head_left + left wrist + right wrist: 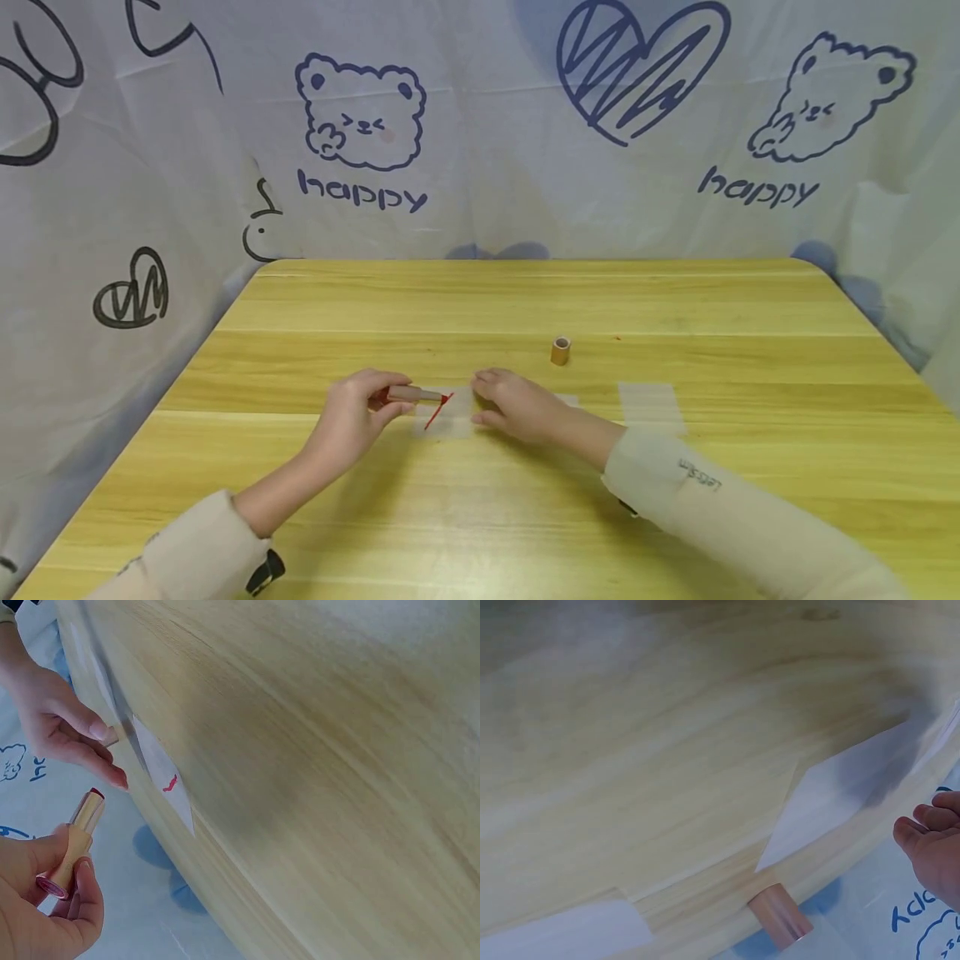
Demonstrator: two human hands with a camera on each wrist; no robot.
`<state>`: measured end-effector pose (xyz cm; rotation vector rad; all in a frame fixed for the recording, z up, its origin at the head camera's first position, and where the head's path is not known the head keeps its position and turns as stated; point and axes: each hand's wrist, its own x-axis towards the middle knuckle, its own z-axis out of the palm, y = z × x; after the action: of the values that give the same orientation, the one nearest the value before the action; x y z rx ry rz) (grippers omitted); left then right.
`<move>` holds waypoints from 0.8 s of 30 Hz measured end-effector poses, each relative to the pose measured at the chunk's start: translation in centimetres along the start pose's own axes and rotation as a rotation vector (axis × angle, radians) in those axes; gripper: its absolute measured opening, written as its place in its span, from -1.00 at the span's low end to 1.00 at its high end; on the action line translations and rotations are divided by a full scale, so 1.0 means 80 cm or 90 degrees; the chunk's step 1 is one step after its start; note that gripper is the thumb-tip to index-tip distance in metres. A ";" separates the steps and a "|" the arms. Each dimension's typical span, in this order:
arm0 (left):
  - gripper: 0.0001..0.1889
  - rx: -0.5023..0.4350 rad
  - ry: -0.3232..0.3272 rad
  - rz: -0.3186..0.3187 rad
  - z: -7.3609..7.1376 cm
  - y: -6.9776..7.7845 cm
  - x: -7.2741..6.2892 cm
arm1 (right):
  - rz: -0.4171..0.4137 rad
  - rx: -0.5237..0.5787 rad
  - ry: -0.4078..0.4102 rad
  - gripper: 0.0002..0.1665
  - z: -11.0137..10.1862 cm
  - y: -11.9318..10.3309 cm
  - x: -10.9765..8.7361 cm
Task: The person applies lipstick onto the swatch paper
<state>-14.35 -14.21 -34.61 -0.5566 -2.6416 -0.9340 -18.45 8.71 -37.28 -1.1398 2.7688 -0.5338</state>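
My left hand (347, 417) pinches a lipstick (411, 394) between thumb and fingers, its red tip pointing right. The tip overlaps the upper end of a slanted red stroke (435, 417) on a thin white paper sheet (457, 427). In the left wrist view the lipstick (78, 844) shows a tan case and a dark red tip. My right hand (517, 407) is at the sheet's right edge, thumb and fingers apart and extended, holding nothing. A short copper-coloured cap (560, 352), hollow at the top, stands behind the right hand.
A second white sheet (567, 400) is mostly hidden by the right hand and forearm. Farther right lies another white sheet (651, 408). A tiny red speck (618, 338) marks the wooden table (480, 533). White cloth (480, 125) with drawings hangs behind.
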 end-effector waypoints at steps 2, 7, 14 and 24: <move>-0.75 -0.003 0.002 0.001 0.000 0.000 0.001 | -0.006 -0.004 0.007 -0.39 -0.003 0.000 -0.003; -0.76 0.002 0.003 0.003 0.002 0.003 0.001 | -0.027 -0.006 0.029 -0.39 -0.007 0.005 -0.013; -0.78 0.009 0.000 0.004 0.007 0.012 0.008 | -0.054 -0.014 0.064 -0.41 -0.010 0.015 -0.025; -0.78 -0.031 -0.007 -0.004 0.016 0.023 0.016 | -0.080 -0.046 0.113 -0.42 -0.018 0.029 -0.052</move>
<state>-14.81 -11.72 -34.12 -0.5673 -2.6376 -1.0021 -17.37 13.54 -36.91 -1.3526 2.9008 -0.5793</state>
